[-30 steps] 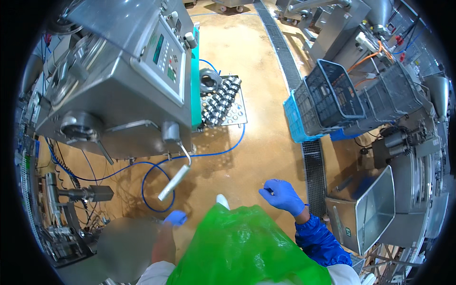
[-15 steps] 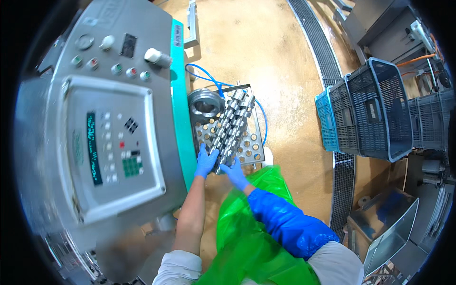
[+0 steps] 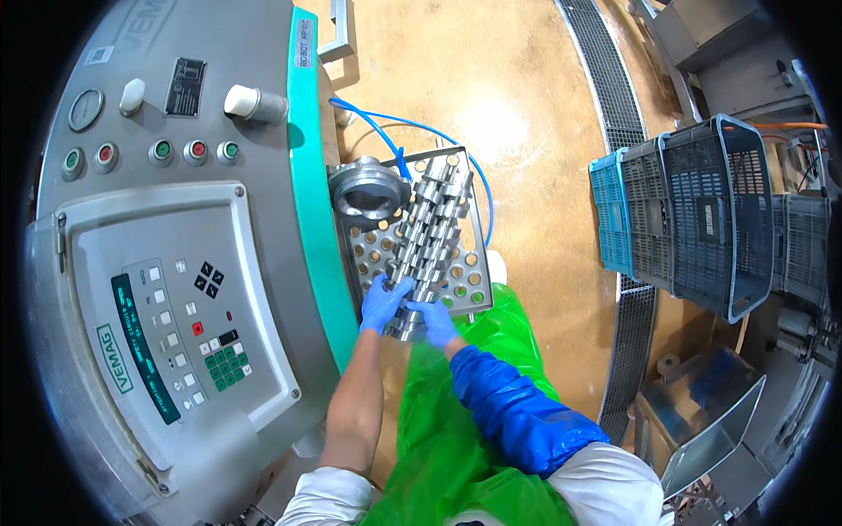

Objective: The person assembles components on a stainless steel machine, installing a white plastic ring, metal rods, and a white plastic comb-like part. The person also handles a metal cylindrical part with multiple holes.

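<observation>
Two long shiny metal feed screws (image 3: 425, 232) lie side by side, slanting along a perforated metal tray (image 3: 481, 254). Their near ends stick out past the tray's near edge. In a blue glove, my left hand (image 3: 382, 305) is closed around the left side of the screws near that end. My right hand (image 3: 433, 322), gloved as well, is closed on their right side, slightly closer to me. Both thumbs rest near each other on top, and some fingertips are hidden. Beside the screws' far half stands a thick round metal housing (image 3: 367, 195) with an opening.
To the left rises a steel machine with a control panel (image 3: 180, 307) and a green edge strip (image 3: 309, 202). A blue hose (image 3: 452, 138) curls behind the tray. Stacked plastic crates (image 3: 680, 215) stand at the right by a floor drain grate (image 3: 614, 96). My green apron (image 3: 478, 412) hangs close below.
The near ends of the screws sit slightly closer to me, with both hands still on them. My view has shifted, so the control panel appears farther left and lower.
</observation>
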`<state>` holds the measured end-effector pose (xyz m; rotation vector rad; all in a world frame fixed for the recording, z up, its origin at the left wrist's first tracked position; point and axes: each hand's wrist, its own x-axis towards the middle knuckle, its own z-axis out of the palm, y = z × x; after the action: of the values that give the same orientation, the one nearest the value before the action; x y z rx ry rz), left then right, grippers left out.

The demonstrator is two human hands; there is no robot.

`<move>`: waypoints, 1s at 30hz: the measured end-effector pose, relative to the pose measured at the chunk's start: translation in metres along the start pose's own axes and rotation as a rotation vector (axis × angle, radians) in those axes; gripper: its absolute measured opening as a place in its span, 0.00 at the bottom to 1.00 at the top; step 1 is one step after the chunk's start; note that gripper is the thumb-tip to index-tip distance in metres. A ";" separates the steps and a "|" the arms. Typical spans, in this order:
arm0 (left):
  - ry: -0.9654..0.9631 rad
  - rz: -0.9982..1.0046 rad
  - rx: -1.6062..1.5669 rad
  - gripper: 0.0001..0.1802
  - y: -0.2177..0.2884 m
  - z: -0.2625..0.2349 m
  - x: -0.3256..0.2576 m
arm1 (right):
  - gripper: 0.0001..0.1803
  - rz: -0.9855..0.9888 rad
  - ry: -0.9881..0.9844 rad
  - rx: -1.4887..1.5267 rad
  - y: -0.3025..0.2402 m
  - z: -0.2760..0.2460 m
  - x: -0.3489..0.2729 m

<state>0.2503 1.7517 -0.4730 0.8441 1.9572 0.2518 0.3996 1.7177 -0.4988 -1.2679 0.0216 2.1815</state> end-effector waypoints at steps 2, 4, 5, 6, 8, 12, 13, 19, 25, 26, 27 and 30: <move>-0.045 -0.006 0.018 0.36 0.021 -0.003 -0.020 | 0.17 0.051 -0.051 0.030 -0.020 -0.005 -0.021; -0.004 0.059 0.039 0.33 0.004 0.005 -0.042 | 0.17 0.126 -0.062 0.072 -0.034 -0.007 -0.047; -0.106 0.008 -0.040 0.36 -0.001 0.005 -0.046 | 0.14 0.109 -0.063 0.077 -0.047 -0.002 -0.071; -0.217 -0.039 -0.126 0.39 0.007 0.007 -0.053 | 0.15 0.129 -0.048 0.083 -0.062 0.001 -0.092; -0.336 0.154 -0.556 0.26 0.036 0.009 -0.086 | 0.15 0.184 -0.008 0.097 -0.092 0.013 -0.138; -0.559 -0.015 -0.869 0.28 0.117 -0.042 -0.154 | 0.18 0.277 -0.009 0.227 -0.144 0.032 -0.192; -0.495 0.011 -0.892 0.28 0.109 -0.040 -0.158 | 0.18 0.302 0.012 0.297 -0.154 0.038 -0.198; -0.071 -0.071 -1.560 0.31 0.103 0.027 -0.209 | 0.17 0.422 -0.125 0.210 -0.190 0.038 -0.186; 0.127 -0.281 -1.827 0.37 0.210 0.036 -0.259 | 0.21 0.519 -0.058 0.106 -0.220 0.056 -0.193; 0.093 -0.329 -1.838 0.38 0.212 0.041 -0.264 | 0.22 0.528 -0.084 0.058 -0.220 0.049 -0.191; 0.049 -0.377 -1.841 0.40 0.212 0.044 -0.264 | 0.22 0.542 -0.084 0.002 -0.220 0.044 -0.188; 0.047 -0.499 -1.794 0.42 0.224 0.052 -0.265 | 0.22 0.512 -0.146 0.043 -0.204 0.014 -0.184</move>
<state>0.4767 1.7355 -0.2055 -0.7946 1.1381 1.3805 0.5577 1.7978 -0.2886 -1.1664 0.3687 2.6836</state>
